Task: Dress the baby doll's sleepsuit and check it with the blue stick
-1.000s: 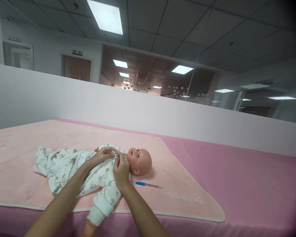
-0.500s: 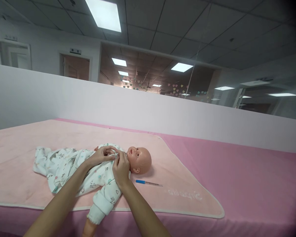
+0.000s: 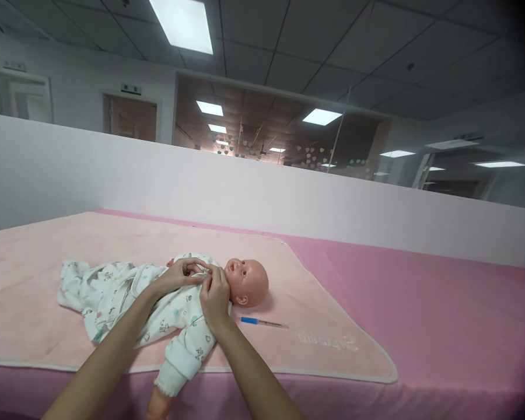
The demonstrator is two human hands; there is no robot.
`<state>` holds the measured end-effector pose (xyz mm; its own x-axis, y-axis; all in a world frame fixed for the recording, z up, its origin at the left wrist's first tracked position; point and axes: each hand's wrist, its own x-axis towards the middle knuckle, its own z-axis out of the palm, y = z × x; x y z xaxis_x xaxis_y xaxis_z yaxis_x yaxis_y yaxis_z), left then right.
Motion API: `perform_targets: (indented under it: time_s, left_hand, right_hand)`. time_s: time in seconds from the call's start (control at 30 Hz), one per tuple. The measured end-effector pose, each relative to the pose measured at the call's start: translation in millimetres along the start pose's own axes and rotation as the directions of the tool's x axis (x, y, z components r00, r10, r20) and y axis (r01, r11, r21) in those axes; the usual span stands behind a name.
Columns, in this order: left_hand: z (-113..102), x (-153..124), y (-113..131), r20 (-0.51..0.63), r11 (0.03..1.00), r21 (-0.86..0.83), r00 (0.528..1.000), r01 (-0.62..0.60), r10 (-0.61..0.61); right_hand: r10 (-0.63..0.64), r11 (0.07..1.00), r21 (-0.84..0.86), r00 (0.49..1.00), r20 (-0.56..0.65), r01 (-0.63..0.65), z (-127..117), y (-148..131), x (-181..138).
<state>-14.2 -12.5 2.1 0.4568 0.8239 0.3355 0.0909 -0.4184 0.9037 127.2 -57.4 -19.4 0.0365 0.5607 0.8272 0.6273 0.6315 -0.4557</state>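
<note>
Lower centre, the printed baby outfit (image 3: 181,312) is pinched by left hand (image 3: 179,277) and right hand (image 3: 216,294); likely soft, light, best held by edges

Single head-worn view, above and near a doll (image 3: 175,312), facing forward across it to a white partition (image 3: 262,192), tilted
</note>
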Motion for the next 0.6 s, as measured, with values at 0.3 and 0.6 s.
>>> perform_targets:
  time_s: [0.3,0.6]
  left_hand:
    - [-0.9,1.2,-3.4,0.002,0.999,-0.035,1.0,0.0,0.0]
    - [-0.2,-0.6,-0.6,0.012,0.996,-0.093,1.0,0.007,-0.006]
  right_hand:
    - [-0.004,0.999,0.036,1.0,-0.006,0.004,0.9,1.3,0.5]
    - [-0.014,0.997,0.078,1.0,-0.021,0.016,0.3,0.1,1.0]
